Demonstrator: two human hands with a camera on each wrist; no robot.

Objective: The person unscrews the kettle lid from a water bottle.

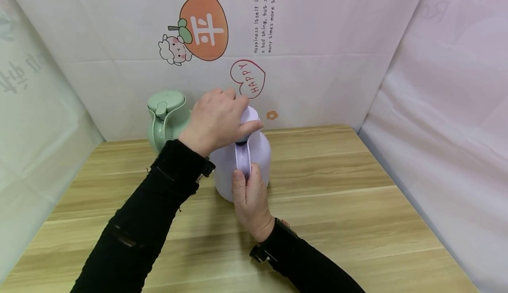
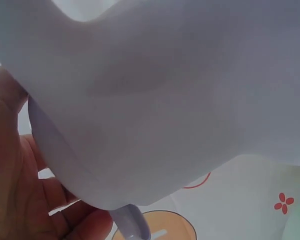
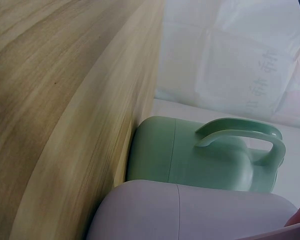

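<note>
Two hands work on one lilac jug (image 1: 258, 152), which stands upright on the wooden table (image 1: 337, 196) near its back edge. The left hand (image 1: 216, 119) lies over the top of the jug, its fingers curled round the lid (image 1: 249, 116); the left wrist view shows the palm and fingers (image 2: 20, 200) pressed close against the pale plastic. The right hand (image 1: 250, 198) grips the jug's handle (image 1: 243, 158) from the near side, with the thumb lying up along it. Just behind and to the left stands a green jug (image 1: 166, 119), upright, its handle (image 3: 245, 137) plain in the right wrist view, close beside the lilac one. Both arms wear black sleeves (image 1: 158, 205). Pale printed sheets (image 1: 317, 64) wall the table at the back and both sides.
</note>
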